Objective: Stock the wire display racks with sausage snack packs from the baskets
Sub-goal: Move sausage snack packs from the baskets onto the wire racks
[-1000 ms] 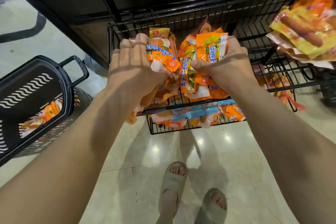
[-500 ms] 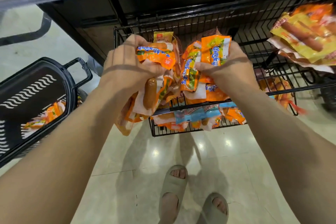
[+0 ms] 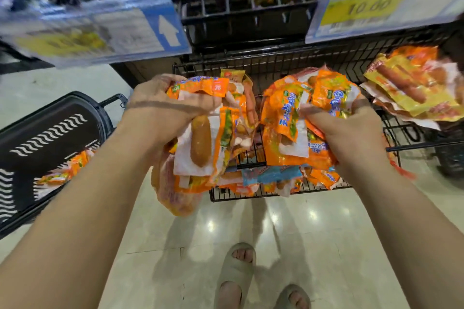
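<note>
Both hands are gripping crinkly, glossy orange sausage snack packs: the left hand (image 3: 160, 108) is clutching a drooping bundle (image 3: 213, 138) with a plump sausage showing through a clear window, and the right hand (image 3: 351, 133) is squeezing a second bundle (image 3: 293, 113). Both bundles are hovering over the black wire rack (image 3: 276, 64), where more flat packs (image 3: 273, 177) are lying. At left, a black plastic basket (image 3: 50, 118) is holding a few loose packs (image 3: 60, 173).

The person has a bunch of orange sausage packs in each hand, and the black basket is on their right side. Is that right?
Not quite. The head view shows the black basket on the person's left side, not the right. The rest holds: the left hand and the right hand each grip a bunch of orange sausage packs.
</note>
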